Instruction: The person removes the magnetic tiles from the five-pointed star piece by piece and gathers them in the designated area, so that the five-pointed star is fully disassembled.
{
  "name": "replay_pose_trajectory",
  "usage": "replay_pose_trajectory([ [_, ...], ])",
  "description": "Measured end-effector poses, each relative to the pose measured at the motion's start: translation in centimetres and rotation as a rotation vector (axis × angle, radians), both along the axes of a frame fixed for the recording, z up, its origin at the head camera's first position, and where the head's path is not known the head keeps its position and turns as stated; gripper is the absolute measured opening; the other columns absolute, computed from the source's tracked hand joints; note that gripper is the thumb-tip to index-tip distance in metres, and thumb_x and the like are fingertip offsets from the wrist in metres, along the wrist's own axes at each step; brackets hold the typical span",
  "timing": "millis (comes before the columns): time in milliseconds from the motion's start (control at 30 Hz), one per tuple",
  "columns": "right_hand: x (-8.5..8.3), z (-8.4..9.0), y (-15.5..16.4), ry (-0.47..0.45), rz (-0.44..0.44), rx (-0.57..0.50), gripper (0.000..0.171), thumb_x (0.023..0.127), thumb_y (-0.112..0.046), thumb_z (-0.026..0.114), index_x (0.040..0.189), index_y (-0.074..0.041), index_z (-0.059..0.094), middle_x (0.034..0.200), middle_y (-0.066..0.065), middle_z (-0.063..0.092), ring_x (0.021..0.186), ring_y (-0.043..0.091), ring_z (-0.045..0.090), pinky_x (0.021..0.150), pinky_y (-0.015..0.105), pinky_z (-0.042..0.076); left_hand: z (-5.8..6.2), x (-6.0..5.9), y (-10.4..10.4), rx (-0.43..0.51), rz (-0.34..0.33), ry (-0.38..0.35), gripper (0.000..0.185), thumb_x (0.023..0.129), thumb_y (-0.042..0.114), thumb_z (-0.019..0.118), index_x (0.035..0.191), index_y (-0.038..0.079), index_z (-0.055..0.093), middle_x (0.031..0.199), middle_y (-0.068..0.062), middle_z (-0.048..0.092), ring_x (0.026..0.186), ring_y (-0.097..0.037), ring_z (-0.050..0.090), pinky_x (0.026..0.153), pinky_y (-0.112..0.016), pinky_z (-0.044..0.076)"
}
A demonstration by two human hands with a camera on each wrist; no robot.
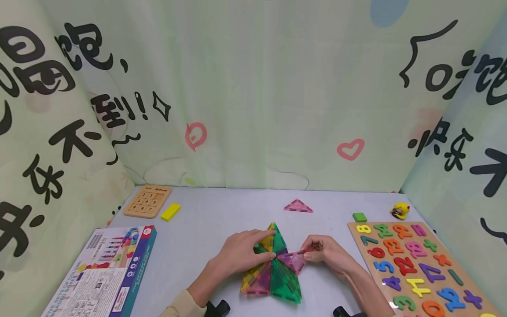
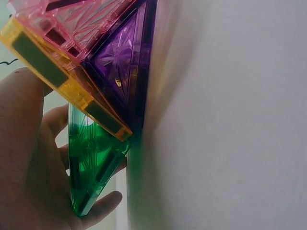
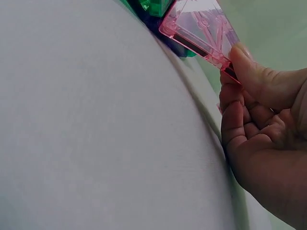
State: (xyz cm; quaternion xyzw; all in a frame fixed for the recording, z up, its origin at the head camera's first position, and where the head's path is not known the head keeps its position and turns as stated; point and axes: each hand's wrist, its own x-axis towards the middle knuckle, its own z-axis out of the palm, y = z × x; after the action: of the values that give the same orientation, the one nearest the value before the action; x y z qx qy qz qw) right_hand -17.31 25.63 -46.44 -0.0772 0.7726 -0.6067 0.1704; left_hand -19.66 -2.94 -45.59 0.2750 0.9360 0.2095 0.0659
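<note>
A structure of translucent magnetic tiles stands mid-table, with green, yellow, pink and purple triangles meeting near its centre. My left hand holds its left side. In the left wrist view, the fingers reach behind a green tile, and a yellow tile partly covers the thumb side; a purple tile lies beyond. Between thumb and curled fingers, my right hand pinches a pink triangular magnetic tile by its outer corner. That tile's inner end meets the structure's right side; whether it is attached I cannot tell.
Behind the structure lies a loose pink triangular tile. A printed box, wooden number board and yellow block are on the left. Rightward sit a letter-and-number puzzle board, green block and small yellow figure.
</note>
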Motion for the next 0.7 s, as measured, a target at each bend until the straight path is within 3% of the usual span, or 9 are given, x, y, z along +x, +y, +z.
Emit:
replay_pose_trajectory([
  [200,-0.2,-0.5,0.1,-0.045,-0.025,-0.093,0.011,0.086,-0.005,0.071,0.096,-0.005,0.067,0.093,-0.001,0.060,0.088,0.014,0.052,0.075,0.027,0.047,-0.2,-0.1,-0.1,0.005,0.010,-0.009,0.061,0.089,0.072,0.049,0.146,0.052,0.039,0.145,0.005,0.055,0.129,-0.023,0.056,0.100,-0.052,0.047],
  [333,-0.2,-0.4,0.2,-0.055,-0.064,-0.093,0.009,0.089,-0.007,0.069,0.098,-0.008,0.069,0.092,-0.004,0.064,0.084,0.011,0.052,0.072,0.025,0.046,-0.1,-0.1,0.0,0.006,0.006,-0.016,0.061,0.089,0.073,0.050,0.145,0.052,0.040,0.145,0.004,0.055,0.129,-0.023,0.056,0.100,-0.052,0.047],
  [533,-1.2,0.3,0.4,-0.106,-0.283,-0.072,0.019,0.091,-0.010,0.069,0.109,-0.004,0.070,0.090,-0.006,0.068,0.076,0.011,0.056,0.068,0.024,0.049,0.0,-0.1,0.1,0.006,0.005,-0.030,0.061,0.089,0.072,0.050,0.145,0.052,0.040,0.145,0.004,0.055,0.130,-0.022,0.055,0.101,-0.053,0.046],
  [700,-3.1,0.4,0.3,-0.059,-0.445,0.048,0.026,0.092,-0.013,0.069,0.115,0.000,0.069,0.092,-0.004,0.068,0.075,0.014,0.056,0.066,0.024,0.050,0.0,-0.1,0.2,0.007,0.003,-0.032,0.061,0.089,0.072,0.050,0.145,0.053,0.040,0.146,0.005,0.055,0.130,-0.022,0.055,0.101,-0.052,0.046],
])
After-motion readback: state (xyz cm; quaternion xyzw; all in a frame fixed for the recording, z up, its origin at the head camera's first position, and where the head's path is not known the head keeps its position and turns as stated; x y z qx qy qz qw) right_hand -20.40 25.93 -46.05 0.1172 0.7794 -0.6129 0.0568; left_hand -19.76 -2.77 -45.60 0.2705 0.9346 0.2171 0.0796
